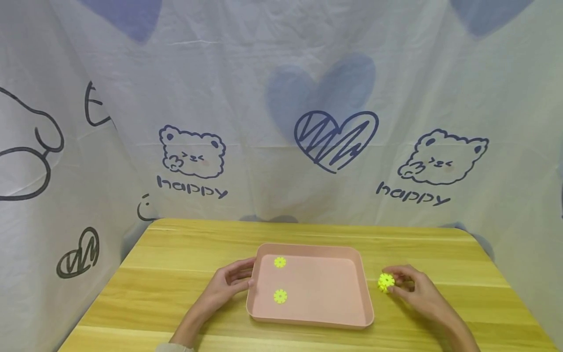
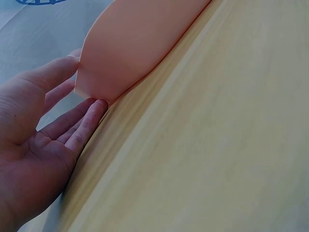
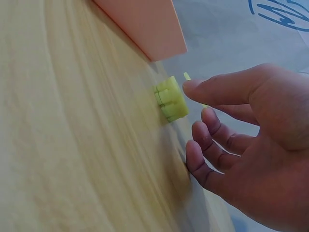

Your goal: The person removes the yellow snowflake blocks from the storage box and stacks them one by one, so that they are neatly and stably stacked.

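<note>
1. My right hand (image 1: 415, 288) sits on the table (image 1: 176, 254) to the right of the pink tray (image 1: 308, 249). Its fingers are loosely bent, and the thumb and forefinger tips close around a yellow snowflake piece (image 1: 386, 281). The right wrist view shows the thumb tip touching the piece's edge; I cannot tell whether the pinch is firm yet.
2. That piece stands on its edge just outside the tray's right wall, between my fingertips and the tray. It lies to the left of the hand, so the tray is straight on past it in the same direction.
3. My left hand (image 1: 230, 282) is open, with straight fingers (image 2: 91, 116) resting against the tray's left wall near its front corner and the thumb up by the rim. It holds nothing.
4. Inside the tray lie two more yellow snowflake pieces (image 1: 280, 296), flat, both in the left half, one behind the other.
5. The right hand is clearly the nearer one to the loose piece; the left is across the tray from it.
</note>
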The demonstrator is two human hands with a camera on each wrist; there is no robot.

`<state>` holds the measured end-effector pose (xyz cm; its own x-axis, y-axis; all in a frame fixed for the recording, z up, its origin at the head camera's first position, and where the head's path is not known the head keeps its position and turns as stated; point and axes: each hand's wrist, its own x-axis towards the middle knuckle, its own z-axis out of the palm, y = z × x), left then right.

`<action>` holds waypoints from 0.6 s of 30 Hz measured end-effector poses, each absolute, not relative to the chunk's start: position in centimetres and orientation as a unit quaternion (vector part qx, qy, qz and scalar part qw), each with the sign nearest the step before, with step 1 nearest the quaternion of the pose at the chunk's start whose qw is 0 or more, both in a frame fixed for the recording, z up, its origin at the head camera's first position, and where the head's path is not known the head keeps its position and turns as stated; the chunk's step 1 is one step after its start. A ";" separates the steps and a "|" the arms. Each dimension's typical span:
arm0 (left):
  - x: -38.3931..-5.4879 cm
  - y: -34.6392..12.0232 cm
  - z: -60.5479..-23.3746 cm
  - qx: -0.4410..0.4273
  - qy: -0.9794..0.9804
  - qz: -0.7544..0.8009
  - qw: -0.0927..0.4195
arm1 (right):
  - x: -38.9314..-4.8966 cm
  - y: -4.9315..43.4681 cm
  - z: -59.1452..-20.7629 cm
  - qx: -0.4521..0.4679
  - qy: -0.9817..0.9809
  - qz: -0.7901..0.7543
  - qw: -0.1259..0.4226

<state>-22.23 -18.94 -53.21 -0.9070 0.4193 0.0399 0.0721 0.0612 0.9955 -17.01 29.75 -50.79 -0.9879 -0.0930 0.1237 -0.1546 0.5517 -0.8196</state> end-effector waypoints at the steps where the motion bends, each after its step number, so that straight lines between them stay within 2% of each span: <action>1: -22.2 -18.9 -53.2 0.172 0.717 0.663 0.130 | -17.0 29.8 -50.8 0.071 -0.880 0.469 0.031; 18: -22.3 -19.1 -53.4 0.179 0.717 0.661 0.127 | -17.0 29.9 -51.4 0.080 -0.879 0.470 0.021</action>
